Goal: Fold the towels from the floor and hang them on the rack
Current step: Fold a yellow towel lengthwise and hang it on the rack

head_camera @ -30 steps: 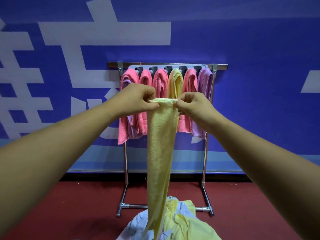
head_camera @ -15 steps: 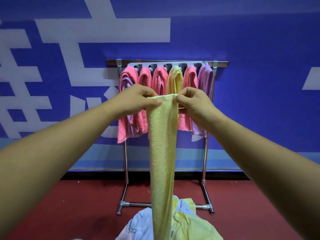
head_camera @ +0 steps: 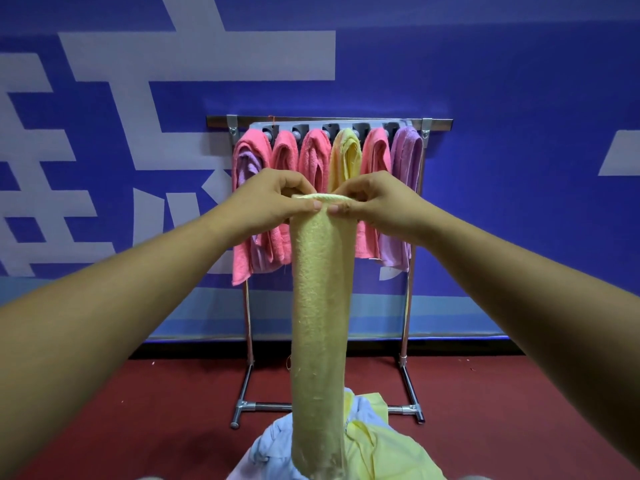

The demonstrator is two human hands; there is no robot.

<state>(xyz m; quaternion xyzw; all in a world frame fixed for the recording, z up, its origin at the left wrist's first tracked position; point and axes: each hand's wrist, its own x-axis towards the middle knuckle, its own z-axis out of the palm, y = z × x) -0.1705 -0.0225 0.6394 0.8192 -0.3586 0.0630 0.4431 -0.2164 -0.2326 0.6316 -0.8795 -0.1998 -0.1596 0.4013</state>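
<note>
A long yellow towel [head_camera: 320, 306] hangs straight down in front of me, folded into a narrow strip. My left hand [head_camera: 270, 202] pinches its top left corner and my right hand [head_camera: 374, 200] pinches the top right corner, thumbs nearly meeting. Behind them stands the metal rack [head_camera: 329, 120] with several folded towels hung on it: pink ones [head_camera: 313, 157], a yellow one [head_camera: 346, 154] and a purple one [head_camera: 408, 157]. A pile of pale blue and yellow towels [head_camera: 374, 448] lies on the floor under the hanging strip.
The rack's legs [head_camera: 246, 386] stand on a red floor [head_camera: 138, 410] against a blue wall with large white markings [head_camera: 194, 57]. Its base bar runs just behind the pile.
The towel strip has widened and flattened, and both hands have moved slightly closer together at its top edge. The strip now hangs straighter over the pile.
</note>
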